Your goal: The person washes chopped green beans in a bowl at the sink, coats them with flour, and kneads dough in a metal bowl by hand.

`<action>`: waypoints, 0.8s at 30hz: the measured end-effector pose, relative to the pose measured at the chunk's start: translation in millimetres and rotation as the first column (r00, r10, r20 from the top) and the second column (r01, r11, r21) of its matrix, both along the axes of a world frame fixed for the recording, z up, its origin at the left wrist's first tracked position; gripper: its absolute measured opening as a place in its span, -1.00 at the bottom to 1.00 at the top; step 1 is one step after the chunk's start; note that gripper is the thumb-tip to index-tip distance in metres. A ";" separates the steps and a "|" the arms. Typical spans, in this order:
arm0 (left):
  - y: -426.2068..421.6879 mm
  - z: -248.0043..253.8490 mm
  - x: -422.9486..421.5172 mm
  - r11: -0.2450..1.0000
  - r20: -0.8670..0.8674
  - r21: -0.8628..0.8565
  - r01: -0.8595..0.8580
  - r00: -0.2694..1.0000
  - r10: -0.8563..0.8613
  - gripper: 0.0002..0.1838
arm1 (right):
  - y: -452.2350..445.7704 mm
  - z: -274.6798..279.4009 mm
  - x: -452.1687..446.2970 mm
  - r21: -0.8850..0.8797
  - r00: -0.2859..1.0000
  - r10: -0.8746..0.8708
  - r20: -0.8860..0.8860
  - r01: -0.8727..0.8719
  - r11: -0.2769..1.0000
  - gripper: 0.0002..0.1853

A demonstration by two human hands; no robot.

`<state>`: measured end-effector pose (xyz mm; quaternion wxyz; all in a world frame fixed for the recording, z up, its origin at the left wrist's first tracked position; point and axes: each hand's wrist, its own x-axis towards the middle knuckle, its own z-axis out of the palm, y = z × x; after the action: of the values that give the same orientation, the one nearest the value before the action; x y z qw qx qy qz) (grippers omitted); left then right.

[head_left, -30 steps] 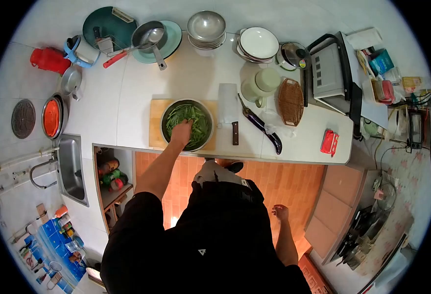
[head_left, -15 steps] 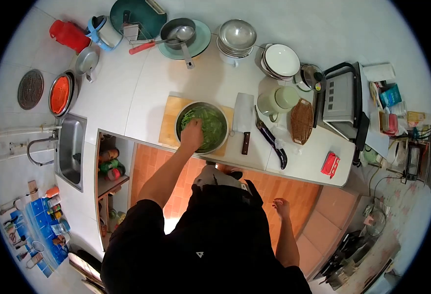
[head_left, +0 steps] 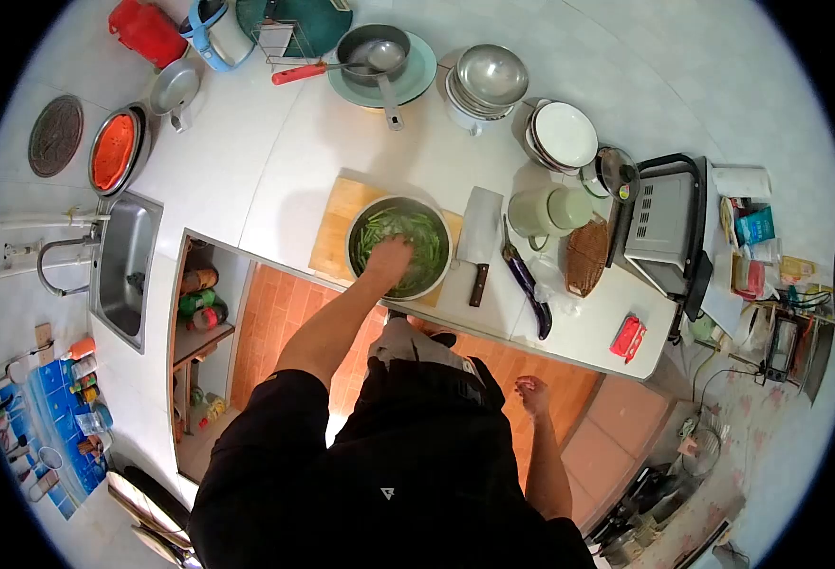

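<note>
Head view: left hand [head_left: 390, 259] sits among greens [head_left: 424, 237] in the bowl [head_left: 445, 254] beneath it, grip uncertain; right hand [head_left: 532, 394] hangs loosely curled, seemingly empty; hard stirring could tip the bowl off the counter [head_left: 199, 190] beneath the left wrist

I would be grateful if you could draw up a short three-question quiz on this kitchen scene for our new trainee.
1. Which of the person's hands is in the metal bowl, among the green vegetables?
2. True or false: the cleaver lies between the metal bowl and the eggplant.
3. Fill in the blank: the metal bowl stands on a ____.

Key: 1. The left hand. 2. True. 3. Wooden cutting board.
</note>
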<state>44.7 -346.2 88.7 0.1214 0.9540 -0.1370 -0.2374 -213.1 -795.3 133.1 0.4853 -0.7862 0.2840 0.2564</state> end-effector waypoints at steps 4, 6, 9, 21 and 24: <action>5.2 1.7 5.9 0.992 -0.004 -0.062 -0.108 0.994 0.108 -0.56 | -3.6 -6.7 -6.2 -0.041 0.999 0.038 -0.019 -0.039 0.998 -0.86; 6.1 20.7 10.6 0.983 -0.057 -0.078 -0.166 0.985 0.162 -0.54 | -2.6 -10.4 -8.7 -0.001 1.000 0.016 0.025 -0.016 1.000 -0.86; 7.2 48.2 6.1 0.975 0.013 -0.120 -0.185 0.982 0.188 -0.50 | 8.8 5.3 6.1 -0.058 0.997 0.048 -0.055 -0.051 0.997 -0.85; 29.6 28.4 -27.6 0.995 0.238 -0.104 -0.005 0.971 0.029 -0.26 | 117.0 46.4 126.3 -0.168 0.887 0.411 0.211 -0.382 0.909 -0.80; 33.2 39.8 -38.9 0.988 0.219 -0.146 -0.043 0.973 0.074 -0.24 | 156.8 46.2 159.4 -0.097 0.811 0.441 0.385 -0.440 0.893 -0.68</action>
<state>5.8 -313.0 128.5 0.1788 0.9674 -0.1380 -0.1144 -53.7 -638.5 179.4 0.4584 -0.8667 -0.0097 0.1965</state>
